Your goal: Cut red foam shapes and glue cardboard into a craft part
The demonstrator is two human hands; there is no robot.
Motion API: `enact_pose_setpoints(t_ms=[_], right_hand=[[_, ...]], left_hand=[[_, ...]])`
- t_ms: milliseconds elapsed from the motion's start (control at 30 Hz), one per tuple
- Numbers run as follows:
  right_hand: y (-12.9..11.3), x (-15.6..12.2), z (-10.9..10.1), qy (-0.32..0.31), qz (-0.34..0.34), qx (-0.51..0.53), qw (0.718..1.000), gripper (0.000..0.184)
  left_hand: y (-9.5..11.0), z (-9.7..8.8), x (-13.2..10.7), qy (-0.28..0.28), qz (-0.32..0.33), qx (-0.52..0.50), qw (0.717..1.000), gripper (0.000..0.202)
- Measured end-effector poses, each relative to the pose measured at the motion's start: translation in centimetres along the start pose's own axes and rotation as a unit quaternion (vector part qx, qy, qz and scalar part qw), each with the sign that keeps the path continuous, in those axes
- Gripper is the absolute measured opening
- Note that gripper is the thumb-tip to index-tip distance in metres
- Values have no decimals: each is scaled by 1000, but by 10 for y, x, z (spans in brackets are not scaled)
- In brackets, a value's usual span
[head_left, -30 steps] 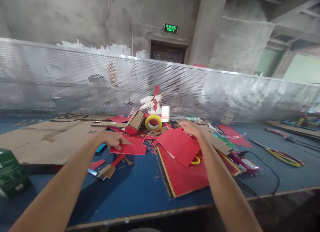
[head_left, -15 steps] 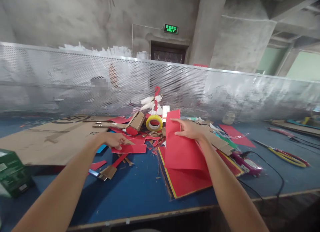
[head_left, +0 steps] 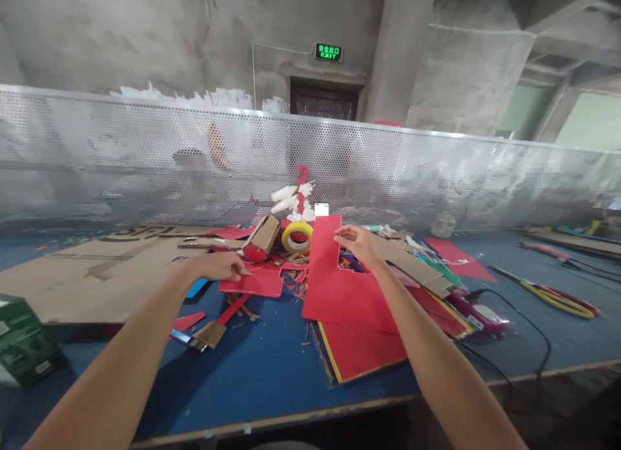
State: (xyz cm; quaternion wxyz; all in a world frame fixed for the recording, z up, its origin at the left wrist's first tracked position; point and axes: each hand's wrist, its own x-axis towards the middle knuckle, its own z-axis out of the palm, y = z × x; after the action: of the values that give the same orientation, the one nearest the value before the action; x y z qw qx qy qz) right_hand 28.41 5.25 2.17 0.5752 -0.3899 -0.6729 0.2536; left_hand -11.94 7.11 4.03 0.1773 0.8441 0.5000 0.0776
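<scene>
My left hand, fingers closed, pinches a small red piece of paper by its left part, over the scraps at mid-table. With its fingertips together, my right hand grips the inner edge of a larger L-shaped red sheet of paper. That sheet lies partly over a stack of coloured paper with red on top, and my right forearm covers its right end. Just behind it, a roll of yellow-rimmed tape stands on edge among red offcuts.
A big cardboard sheet covers the left, with a green box in front. On the right lie a purple device with a cord, yellow-and-red-handled pliers or scissors and a glass jar. White flowers on a red stand rise at the back.
My right hand has shifted the L-shaped red sheet left, and it now lies flatter, showing its cut-out corner. The small red piece in my left hand has tilted to show more of its face.
</scene>
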Motion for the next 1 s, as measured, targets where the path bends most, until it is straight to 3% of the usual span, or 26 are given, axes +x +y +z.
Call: enact_pose_setpoints(t_ms=[67, 200, 267, 533, 767, 1000], right_hand=[[-3, -1, 2, 27, 3, 27, 999, 36], [-1, 0, 7, 50, 44, 113, 991, 82], [2, 1, 8, 61, 70, 121, 988, 87], [6, 0, 12, 28, 107, 117, 987, 35], [3, -1, 16, 36, 112, 86, 989, 29], [-1, -6, 32, -6, 117, 111, 987, 31]], left_hand=[[1, -1, 0, -28, 7, 13, 999, 19], [-1, -2, 1, -34, 17, 33, 999, 12], [-2, -2, 3, -24, 23, 44, 998, 9], [3, -10, 6, 69, 87, 33, 993, 23], [20, -8, 5, 147, 92, -146, 974, 28], [69, 20, 9, 132, 111, -356, 918, 38]])
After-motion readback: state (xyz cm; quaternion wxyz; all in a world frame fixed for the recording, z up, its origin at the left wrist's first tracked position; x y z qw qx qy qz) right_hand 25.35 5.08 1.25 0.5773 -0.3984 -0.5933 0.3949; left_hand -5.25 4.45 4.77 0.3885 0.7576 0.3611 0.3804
